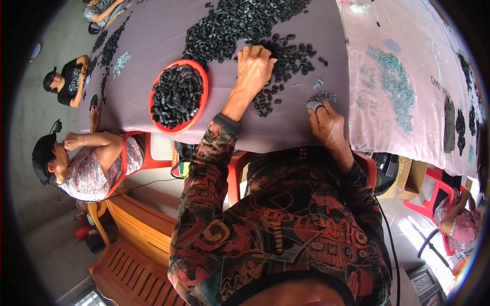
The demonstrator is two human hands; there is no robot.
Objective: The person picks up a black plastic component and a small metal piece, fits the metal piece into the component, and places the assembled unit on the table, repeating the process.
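My left hand (253,69) is curled, knuckles up, at the near edge of a large pile of small black ring-like plastic pieces (224,33). Its fingertips are hidden, so what they grip, if anything, does not show. To its right lie more loose black pieces (296,56), with a smaller cluster (263,102) nearer me. My right hand (327,124) rests at the table's near edge with bent, closed fingers; a greyish covering (314,105) sits on a fingertip. Just beyond it are small clear pieces (326,96). What this hand holds is too small to make out.
A red round basin (205,97) full of black pieces stands left of my left hand on the mauve cloth (138,30). A pale pink cloth (377,145) on the right bears clear greenish pieces (395,89). A person (94,158) sits on a red chair at left, near a wooden bench (138,245).
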